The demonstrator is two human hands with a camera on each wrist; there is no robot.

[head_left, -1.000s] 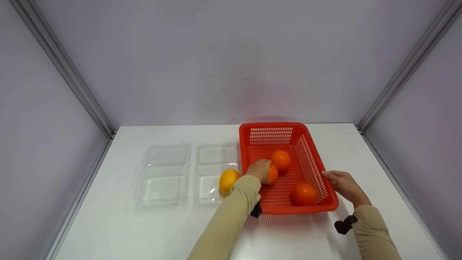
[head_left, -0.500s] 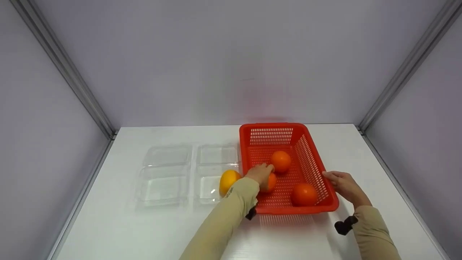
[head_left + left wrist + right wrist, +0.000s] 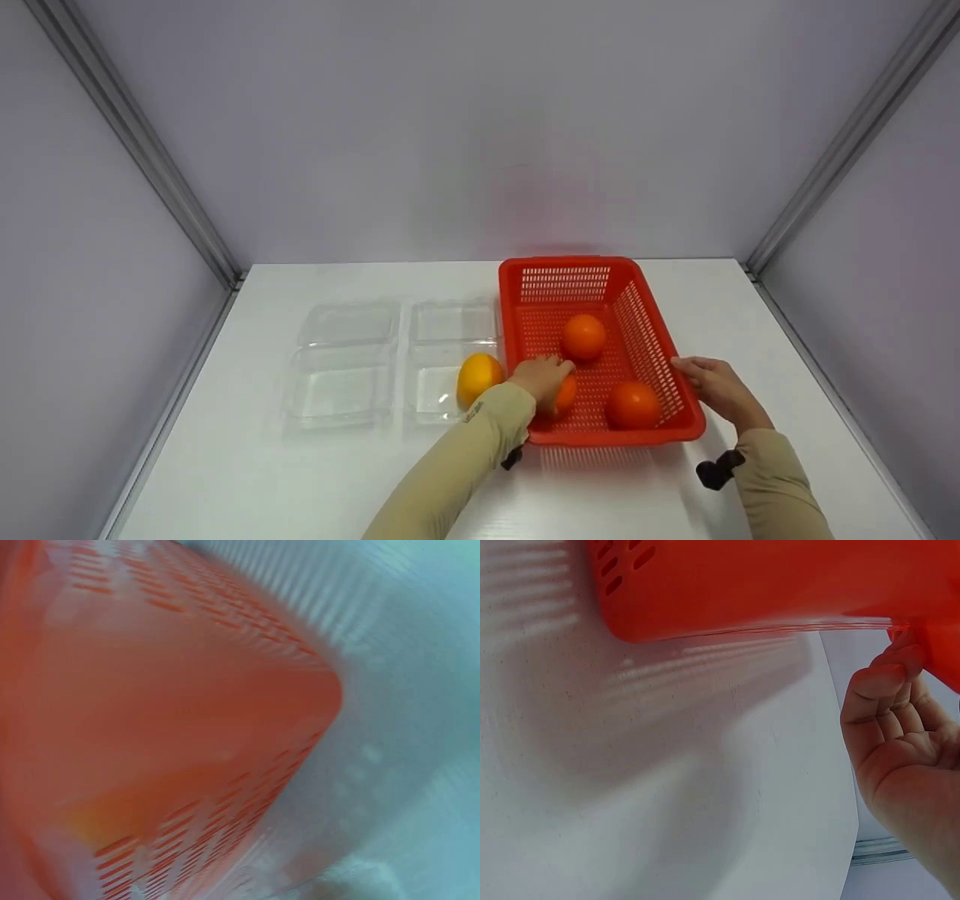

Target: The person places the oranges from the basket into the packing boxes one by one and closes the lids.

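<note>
My left hand (image 3: 541, 379) reaches over the left rim of the red plastic basket (image 3: 673, 352) and grips an orange (image 3: 568, 396) near the front left corner; its palm covers part of the fruit. At the basket's right rim, my right hand (image 3: 712, 379) pinches the edge between thumb and fingers; in the right wrist view this hand (image 3: 900, 727) holds the rim from outside. Another orange (image 3: 584, 337) lies mid-basket, and a redder round fruit (image 3: 632, 405) sits at the front right. The left wrist view shows mostly the blurred basket wall (image 3: 187, 690).
Left of the basket stands a clear plastic clamshell box (image 3: 454, 321) with a yellow-orange oval fruit (image 3: 478, 380) in its front part. A second clear clamshell box (image 3: 349, 322) lies open farther left. White walls enclose the white table (image 3: 262, 480) at the back and sides.
My left hand and the orange under it have shifted toward the basket's near side. My right hand stays at the rim, and the other fruits keep their places.
</note>
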